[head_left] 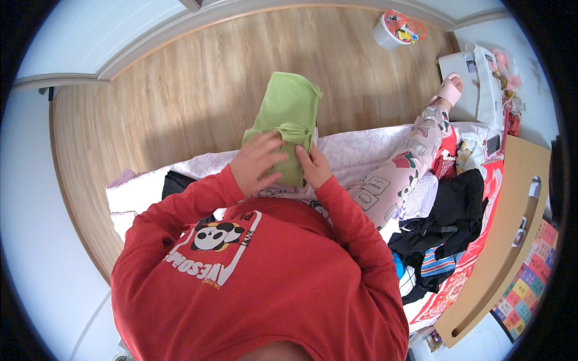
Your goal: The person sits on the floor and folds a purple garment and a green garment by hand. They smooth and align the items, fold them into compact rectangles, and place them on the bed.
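Note:
A light green garment, partly folded with a bunched roll of cloth across its middle, lies over my lap and reaches out beyond the bed's edge. My left hand is over its left side, fingers spread and slightly blurred; whether they press on the cloth I cannot tell. At the right edge, my right hand grips the garment, thumb on top and the other fingers mostly hidden. The garment's exact kind does not show.
I sit on a bed with a pale patterned sheet. Black clothes and a striped cloth are heaped to my right, beside a wooden headboard. A white bucket with colourful wrappers stands on the wooden floor.

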Available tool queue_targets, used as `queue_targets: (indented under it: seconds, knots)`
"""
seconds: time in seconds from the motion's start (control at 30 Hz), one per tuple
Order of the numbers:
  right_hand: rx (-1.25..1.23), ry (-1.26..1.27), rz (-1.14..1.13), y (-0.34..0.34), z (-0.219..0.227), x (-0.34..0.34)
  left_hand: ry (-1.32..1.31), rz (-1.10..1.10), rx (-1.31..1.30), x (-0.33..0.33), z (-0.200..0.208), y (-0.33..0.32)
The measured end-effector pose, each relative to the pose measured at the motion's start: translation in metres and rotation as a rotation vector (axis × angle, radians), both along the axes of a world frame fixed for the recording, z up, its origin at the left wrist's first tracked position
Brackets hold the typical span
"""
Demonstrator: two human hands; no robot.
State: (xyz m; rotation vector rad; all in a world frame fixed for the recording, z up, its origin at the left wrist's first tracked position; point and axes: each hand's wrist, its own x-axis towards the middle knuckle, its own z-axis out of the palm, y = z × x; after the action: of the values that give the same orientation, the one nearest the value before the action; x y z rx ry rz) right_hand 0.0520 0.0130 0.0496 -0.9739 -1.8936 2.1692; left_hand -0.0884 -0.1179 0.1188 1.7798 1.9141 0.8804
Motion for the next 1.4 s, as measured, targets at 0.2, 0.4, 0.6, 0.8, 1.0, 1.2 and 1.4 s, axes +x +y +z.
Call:
queue_targets:
  seconds: [0.2,0.4,0.6,0.8,1.0,1.2,1.4]
  knots:
    - [-0.126,0.017,-0.081,0.037,-0.014,-0.033,0.006,0.187,0.260,-0.031,-0.002,0.009]
    - [-0.137,-0.079,-0.123,0.079,-0.060,-0.077,0.170,-0.001,-0.139,-0.003,-0.033,0.035]
    - [-0.218,0.002,-0.224,0.083,-0.102,-0.074,0.262,0.006,-0.224,0.004,-0.043,0.039]
    - [-0.327,0.050,-0.143,0.074,-0.059,-0.067,-0.176,0.353,0.003,-0.027,-0.051,0.037]
    - [-0.403,0.190,0.114,0.037,0.021,-0.026,-1.298,0.354,-0.097,-0.074,-0.071,0.005]
    - [-0.181,-0.088,0.063,-0.011,0.005,0.011,-1.094,0.175,-0.408,-0.053,-0.044,-0.016]
    - [-0.099,-0.254,-0.031,-0.001,-0.052,0.005,-0.164,0.245,-0.034,-0.021,-0.019,-0.015]
